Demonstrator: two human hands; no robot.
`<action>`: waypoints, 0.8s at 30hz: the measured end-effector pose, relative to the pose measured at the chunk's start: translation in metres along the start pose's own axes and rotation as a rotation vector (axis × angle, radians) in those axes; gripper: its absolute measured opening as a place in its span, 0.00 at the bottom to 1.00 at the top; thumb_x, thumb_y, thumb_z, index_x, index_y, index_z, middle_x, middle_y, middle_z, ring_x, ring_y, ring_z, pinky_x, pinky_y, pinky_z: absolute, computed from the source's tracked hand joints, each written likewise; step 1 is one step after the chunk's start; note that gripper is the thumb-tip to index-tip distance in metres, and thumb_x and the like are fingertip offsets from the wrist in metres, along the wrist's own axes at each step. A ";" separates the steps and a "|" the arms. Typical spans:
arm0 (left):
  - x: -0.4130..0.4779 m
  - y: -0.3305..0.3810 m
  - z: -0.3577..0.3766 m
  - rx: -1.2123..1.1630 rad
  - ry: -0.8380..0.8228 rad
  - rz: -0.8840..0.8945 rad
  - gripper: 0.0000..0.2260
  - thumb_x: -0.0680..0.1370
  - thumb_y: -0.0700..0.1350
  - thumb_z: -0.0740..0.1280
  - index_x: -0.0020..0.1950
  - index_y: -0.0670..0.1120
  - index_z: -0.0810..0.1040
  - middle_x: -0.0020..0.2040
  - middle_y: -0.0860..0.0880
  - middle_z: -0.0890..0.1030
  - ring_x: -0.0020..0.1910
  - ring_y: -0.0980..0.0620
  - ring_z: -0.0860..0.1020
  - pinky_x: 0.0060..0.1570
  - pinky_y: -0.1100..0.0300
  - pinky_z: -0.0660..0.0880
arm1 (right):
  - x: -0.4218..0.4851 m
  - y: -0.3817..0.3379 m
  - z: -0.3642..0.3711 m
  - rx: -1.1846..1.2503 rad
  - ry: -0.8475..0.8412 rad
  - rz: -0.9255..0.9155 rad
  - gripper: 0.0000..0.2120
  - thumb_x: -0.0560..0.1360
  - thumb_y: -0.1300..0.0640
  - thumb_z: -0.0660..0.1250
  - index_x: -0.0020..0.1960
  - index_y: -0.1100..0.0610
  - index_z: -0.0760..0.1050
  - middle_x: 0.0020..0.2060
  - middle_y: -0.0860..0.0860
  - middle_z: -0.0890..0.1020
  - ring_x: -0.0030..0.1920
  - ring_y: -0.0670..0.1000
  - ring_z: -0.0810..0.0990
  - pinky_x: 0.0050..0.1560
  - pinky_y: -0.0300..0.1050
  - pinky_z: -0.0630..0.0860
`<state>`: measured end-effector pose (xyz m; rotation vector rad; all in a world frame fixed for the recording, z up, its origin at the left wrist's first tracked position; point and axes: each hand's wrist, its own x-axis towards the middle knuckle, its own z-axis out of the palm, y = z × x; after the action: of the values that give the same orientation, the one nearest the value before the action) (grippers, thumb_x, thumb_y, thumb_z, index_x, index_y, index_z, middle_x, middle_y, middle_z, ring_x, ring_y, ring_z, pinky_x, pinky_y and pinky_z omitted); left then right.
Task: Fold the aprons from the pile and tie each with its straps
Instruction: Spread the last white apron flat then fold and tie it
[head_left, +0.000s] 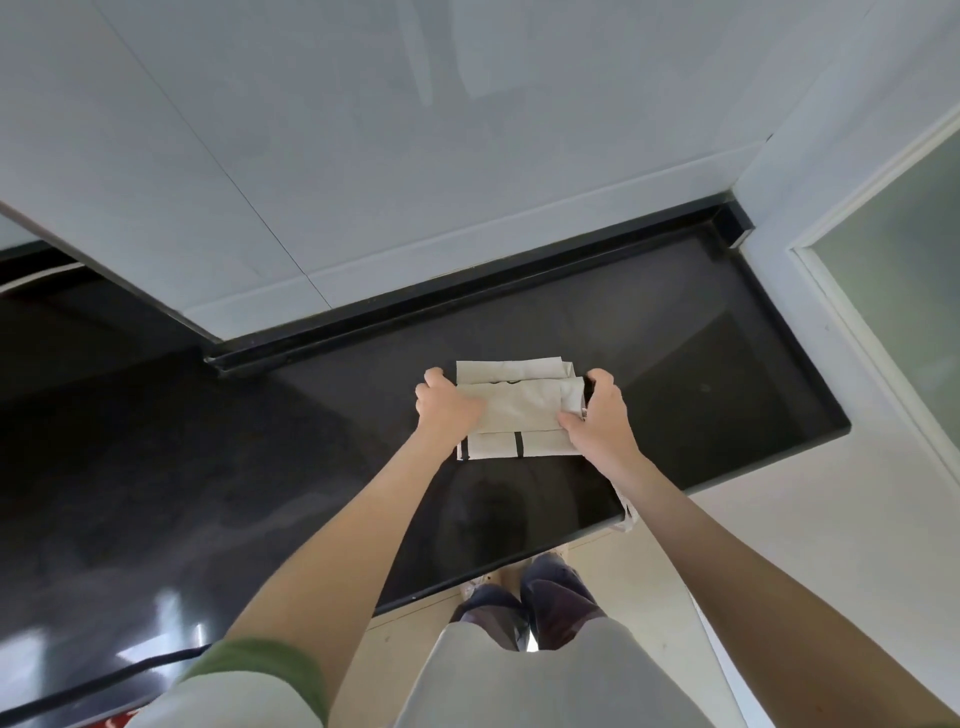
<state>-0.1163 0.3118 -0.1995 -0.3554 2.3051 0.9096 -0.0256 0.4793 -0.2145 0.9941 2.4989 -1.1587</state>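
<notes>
Folded beige apron (519, 405) lies on the black counter (727, 395), mid-scene, towards the far wall; a compact layered oblong, dark trim along its near edge; left hand (447, 402) curls round its left end; right hand (602, 415) clamps the right end, thumb on top; both probably grip so the layers cannot spring open before tying. A pale strip, perhaps a strap (625, 512), trails off the near counter edge below the right wrist.
</notes>
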 end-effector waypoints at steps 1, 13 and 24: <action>0.004 0.004 -0.002 -0.058 -0.012 -0.027 0.32 0.75 0.44 0.69 0.74 0.43 0.56 0.65 0.44 0.67 0.62 0.45 0.70 0.60 0.51 0.74 | 0.003 -0.003 -0.002 -0.125 -0.001 -0.019 0.35 0.74 0.59 0.70 0.75 0.55 0.55 0.68 0.55 0.66 0.68 0.58 0.66 0.66 0.55 0.67; 0.028 0.005 -0.019 0.012 -0.235 0.289 0.06 0.77 0.43 0.68 0.43 0.47 0.72 0.44 0.47 0.76 0.44 0.51 0.73 0.46 0.57 0.71 | 0.045 -0.040 -0.017 -0.507 -0.260 -0.427 0.31 0.78 0.53 0.64 0.77 0.48 0.56 0.72 0.48 0.67 0.74 0.50 0.59 0.75 0.53 0.46; 0.026 -0.026 -0.018 0.497 0.083 0.850 0.07 0.72 0.31 0.70 0.46 0.42 0.79 0.49 0.45 0.80 0.49 0.44 0.77 0.52 0.52 0.74 | 0.034 -0.028 0.007 -0.812 -0.040 -0.803 0.24 0.63 0.67 0.74 0.59 0.57 0.77 0.51 0.50 0.78 0.52 0.54 0.77 0.53 0.49 0.70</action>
<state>-0.1324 0.2800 -0.2195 0.8671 2.6669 0.6321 -0.0701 0.4778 -0.2177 -0.2589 2.9545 -0.1546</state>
